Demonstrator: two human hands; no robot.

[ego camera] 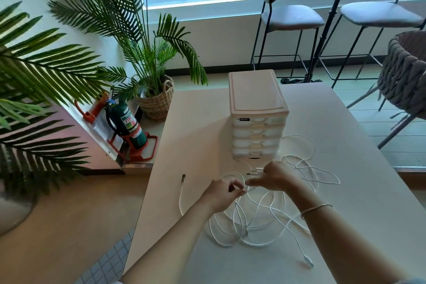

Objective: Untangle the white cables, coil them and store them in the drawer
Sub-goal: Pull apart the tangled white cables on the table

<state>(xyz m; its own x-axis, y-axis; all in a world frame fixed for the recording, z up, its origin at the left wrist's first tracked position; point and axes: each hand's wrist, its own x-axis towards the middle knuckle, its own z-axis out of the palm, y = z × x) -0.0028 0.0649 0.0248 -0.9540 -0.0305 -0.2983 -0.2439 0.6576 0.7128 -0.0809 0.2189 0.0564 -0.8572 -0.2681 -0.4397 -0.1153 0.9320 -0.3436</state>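
Both hands meet over the middle of the desk (pixel 345 191), just in front of a small white drawer unit (pixel 258 117) whose stacked drawers all sit pushed in. The left hand (pixel 222 193) has its fingers curled, pinching a strand of the white cables (pixel 265 221) between thumb and fingertips. The right hand (pixel 273 176), with a thin bracelet (pixel 315 208) on its wrist, pinches cable too, and a few plug ends stick out from its fingers toward the drawer unit.

The tangle lies on the desk beneath and around the hands: loops pile up under the wrists on the near side, and more loops spread out to the right of the right hand. One strand runs off to the left of the left hand and ends in a connector (pixel 183 178) lying apart on the desk. Another strand trails past the right forearm to a plug (pixel 309 261) on the near side.

Beyond the desk, left of the left hand, a green fire extinguisher (pixel 128 124) and a potted palm (pixel 152 90) stand on the floor.
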